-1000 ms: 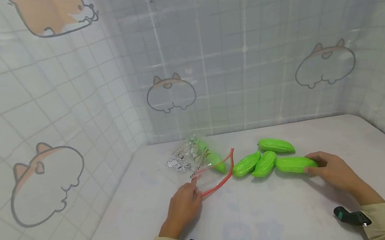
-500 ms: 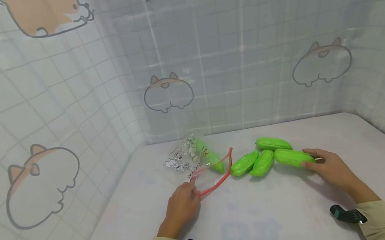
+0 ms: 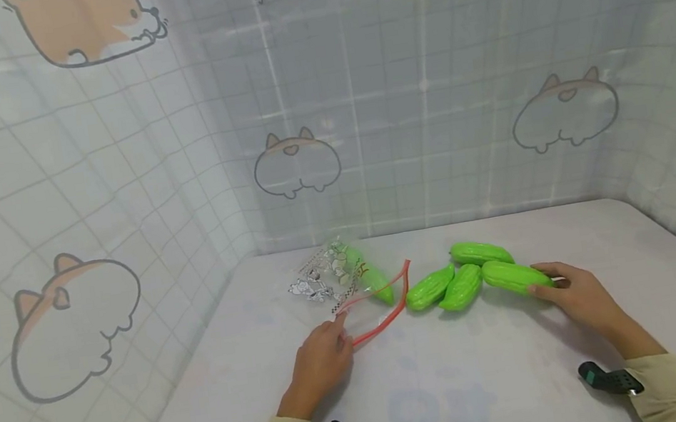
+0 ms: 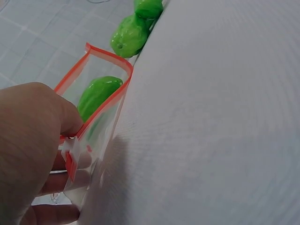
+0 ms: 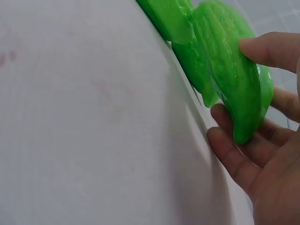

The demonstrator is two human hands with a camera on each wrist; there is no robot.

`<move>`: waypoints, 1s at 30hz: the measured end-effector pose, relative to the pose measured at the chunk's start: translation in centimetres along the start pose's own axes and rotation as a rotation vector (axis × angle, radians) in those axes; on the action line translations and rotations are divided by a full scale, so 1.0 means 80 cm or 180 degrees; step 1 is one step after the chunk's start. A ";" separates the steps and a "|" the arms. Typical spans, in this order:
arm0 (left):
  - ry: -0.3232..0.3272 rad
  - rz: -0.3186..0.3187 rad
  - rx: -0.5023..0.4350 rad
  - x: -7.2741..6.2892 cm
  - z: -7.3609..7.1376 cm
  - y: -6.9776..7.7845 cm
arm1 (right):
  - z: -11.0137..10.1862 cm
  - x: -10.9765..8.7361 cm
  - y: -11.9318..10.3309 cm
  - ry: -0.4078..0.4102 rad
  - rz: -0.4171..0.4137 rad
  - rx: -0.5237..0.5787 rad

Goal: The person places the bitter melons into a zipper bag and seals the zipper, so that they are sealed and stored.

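My left hand (image 3: 322,363) pinches the red-edged mouth of a clear zip bag (image 3: 319,278) printed with black-and-white cartoons. The mouth gapes toward the right, and inside lies one bright green, ridged bitter melon (image 3: 375,282), glossy like a toy. At the right, my right hand (image 3: 584,299) holds another bitter melon (image 5: 229,65) by its near end, thumb on one side and fingers on the other. Its far end meets the rest of the group: two bitter melons (image 3: 430,289) side by side nearer the bag and one bitter melon (image 3: 480,253) behind.
Everything lies on a white table (image 3: 438,370) with faint blue prints. A grey tiled-pattern curtain (image 3: 430,176) with dog drawings closes off the back and both sides. Dark straps (image 3: 609,378) sit around both wrists, below beige sleeves (image 3: 674,387).
The bitter melon in my right hand has turned, its far end swinging back against the rear one. My left hand has kept its hold on the bag. The head view has shifted slightly.
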State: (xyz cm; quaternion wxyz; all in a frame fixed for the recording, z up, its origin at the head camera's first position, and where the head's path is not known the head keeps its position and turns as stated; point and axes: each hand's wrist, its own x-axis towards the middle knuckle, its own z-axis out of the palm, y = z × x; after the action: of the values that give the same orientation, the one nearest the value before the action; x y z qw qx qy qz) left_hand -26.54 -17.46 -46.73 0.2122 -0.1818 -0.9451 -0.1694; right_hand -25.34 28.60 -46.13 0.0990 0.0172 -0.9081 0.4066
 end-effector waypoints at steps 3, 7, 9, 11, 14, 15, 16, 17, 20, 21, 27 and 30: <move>-0.0020 -0.0031 -0.0002 0.000 -0.001 0.001 | 0.001 0.000 -0.003 0.0014 -0.0033 0.0004; -0.0045 -0.0061 -0.0034 0.000 -0.002 0.002 | 0.001 -0.001 -0.006 0.0020 -0.0078 0.0089; -0.0035 -0.0056 -0.0042 0.000 -0.002 0.002 | 0.002 -0.002 -0.007 0.0022 -0.0093 0.0138; -0.0016 -0.0043 -0.0033 0.000 -0.002 0.002 | 0.002 -0.002 -0.009 0.0014 -0.0095 0.0191; 0.0014 -0.0019 -0.0012 0.000 -0.001 0.001 | 0.004 -0.002 -0.011 -0.0003 -0.0080 0.0215; 0.0011 -0.0026 -0.0011 -0.001 -0.001 0.001 | 0.004 -0.002 -0.012 -0.0010 -0.0077 0.0221; 0.0005 -0.0038 -0.0009 -0.001 -0.001 0.000 | 0.005 -0.002 -0.013 -0.0014 -0.0069 0.0221; 0.0003 -0.0042 -0.0004 -0.001 0.000 0.000 | 0.005 -0.002 -0.014 -0.0017 -0.0068 0.0228; -0.0024 -0.0087 0.0001 0.000 0.001 -0.001 | 0.006 -0.003 -0.017 -0.0023 -0.0081 0.0299; -0.0033 -0.0103 0.0000 0.000 0.001 -0.001 | 0.006 -0.003 -0.018 -0.0024 -0.0089 0.0325; -0.0057 -0.0125 0.0011 0.001 0.002 0.000 | 0.006 -0.002 -0.018 -0.0038 -0.0099 0.0472; -0.0091 -0.0149 0.0014 0.002 0.001 0.002 | 0.007 -0.001 -0.017 -0.0047 -0.0100 0.0548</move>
State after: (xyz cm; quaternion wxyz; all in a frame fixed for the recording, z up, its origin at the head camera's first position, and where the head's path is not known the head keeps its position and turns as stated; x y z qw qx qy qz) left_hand -26.66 -17.25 -46.71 0.1951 -0.1616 -0.9524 -0.1697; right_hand -25.18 27.29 -45.54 0.0969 0.0429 -0.8701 0.4814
